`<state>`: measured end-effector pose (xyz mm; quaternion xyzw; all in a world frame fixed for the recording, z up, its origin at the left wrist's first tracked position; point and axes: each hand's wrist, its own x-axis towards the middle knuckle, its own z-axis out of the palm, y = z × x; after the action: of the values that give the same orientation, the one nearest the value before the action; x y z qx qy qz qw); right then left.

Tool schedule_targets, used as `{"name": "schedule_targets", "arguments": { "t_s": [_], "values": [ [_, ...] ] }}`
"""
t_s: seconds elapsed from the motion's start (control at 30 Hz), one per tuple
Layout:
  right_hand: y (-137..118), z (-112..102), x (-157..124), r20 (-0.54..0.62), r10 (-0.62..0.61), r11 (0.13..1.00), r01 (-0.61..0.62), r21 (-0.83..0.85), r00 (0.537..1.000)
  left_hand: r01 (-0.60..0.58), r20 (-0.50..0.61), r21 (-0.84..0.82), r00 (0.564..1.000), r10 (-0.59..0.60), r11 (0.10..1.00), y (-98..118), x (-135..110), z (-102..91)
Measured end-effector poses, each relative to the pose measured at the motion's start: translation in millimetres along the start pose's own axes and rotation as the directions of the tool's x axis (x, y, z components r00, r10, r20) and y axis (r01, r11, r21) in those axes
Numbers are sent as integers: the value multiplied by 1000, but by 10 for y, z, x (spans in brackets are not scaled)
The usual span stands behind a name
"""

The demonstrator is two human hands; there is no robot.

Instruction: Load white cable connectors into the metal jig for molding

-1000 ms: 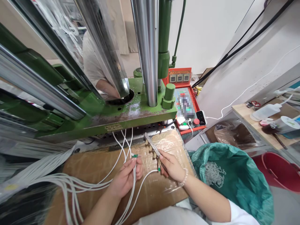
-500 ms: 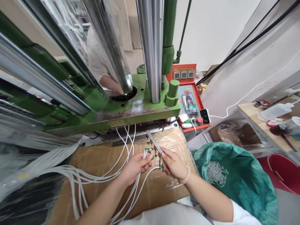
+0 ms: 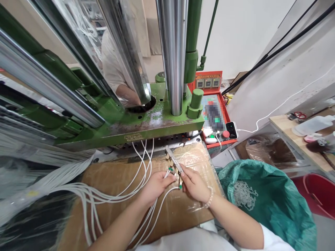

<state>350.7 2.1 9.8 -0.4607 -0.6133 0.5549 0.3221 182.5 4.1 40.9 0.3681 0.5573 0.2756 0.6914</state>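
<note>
My right hand (image 3: pixel 195 183) is closed on the near end of a slim metal bar (image 3: pixel 173 157) with several small brass-coloured pieces along one side. One white cable with a green end (image 3: pixel 180 187) is joined to a piece at the bar's near end. My left hand (image 3: pixel 159 186) pinches white cables (image 3: pixel 168 173) whose green-tipped ends (image 3: pixel 171 169) are close beside the bar; whether they touch it I cannot tell. Both hands are above a brown cardboard sheet (image 3: pixel 110 212).
Ahead stands a green press (image 3: pixel 157 125) with steel columns; several cables run out beneath it. A red control box (image 3: pixel 205 87) is at its right. White cable bundles (image 3: pixel 34 191) lie left. A green bag (image 3: pixel 280 209) with clear plastic scraps and a red bucket (image 3: pixel 314 195) stand right.
My left hand has moved right and brought the green cable ends closer to the metal bar. My right hand keeps its hold on the bar. The view has shifted slightly.
</note>
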Motion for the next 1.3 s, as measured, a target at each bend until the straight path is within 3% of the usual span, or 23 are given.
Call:
{"name": "schedule_targets", "arguments": {
  "t_s": [0.1,0.27,0.43,0.53,0.63,0.7,0.77,0.97,1.03,1.17,1.3],
  "values": [
    [-31,8,2,-26,-95,990,92,-110,995,-13,-13,5,1000,13,1000,-8,-8,-1],
    [17,10,23,76,88,989,-96,112,993,-43,104,5,994,43,999,42,-19,15],
    [64,5,28,15,-83,996,82,26,996,-8,9,10,1000,8,1000,6,13,12],
    [89,-6,25,89,23,980,-40,195,996,-62,-33,54,997,63,997,-7,27,-99],
    [116,-23,28,146,82,929,-129,346,986,-209,-130,-104,972,195,972,44,4,-258],
    [124,-32,33,160,85,912,-141,384,983,-229,-65,-309,973,220,923,96,-35,-352],
    [122,-37,39,174,90,908,-152,391,981,-191,70,-479,964,255,856,136,-80,-424],
    [118,-40,44,197,95,914,-164,372,976,-191,255,-677,845,469,711,115,-102,-589],
    [121,-42,45,198,94,916,-163,366,976,-187,254,-645,862,438,741,114,-63,-615],
    [129,-46,50,198,98,914,-167,370,975,-101,116,-536,975,191,838,170,28,-570],
    [126,-48,47,198,90,911,-161,381,976,25,-11,-307,999,-30,951,185,95,-469]
  ]
}}
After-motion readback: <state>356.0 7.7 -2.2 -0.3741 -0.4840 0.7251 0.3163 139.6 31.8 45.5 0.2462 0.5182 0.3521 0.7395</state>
